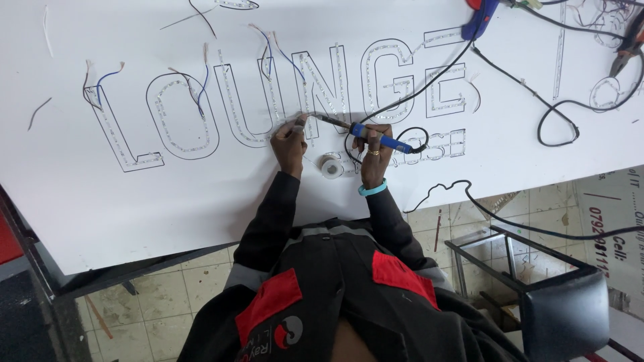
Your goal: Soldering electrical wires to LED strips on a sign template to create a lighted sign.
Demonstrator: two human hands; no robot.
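Observation:
My right hand (374, 142) grips a blue-handled soldering iron (376, 135) whose metal tip points left, onto the LED strip inside a large letter outline on the white sign board (168, 194). My left hand (290, 136) is pinched on a thin wire right at the iron's tip, and both hands rest on the board. A small spool of solder (331, 165) lies on the board between my wrists. The iron's black cable (429, 70) loops away to the upper right.
Red and blue wire ends (201, 84) stick up from the letter outlines. A blue glue gun (479, 19) and pliers (627, 53) lie at the board's top right among tangled black cables. A black stool on a metal frame (563, 308) stands on the tiled floor at lower right.

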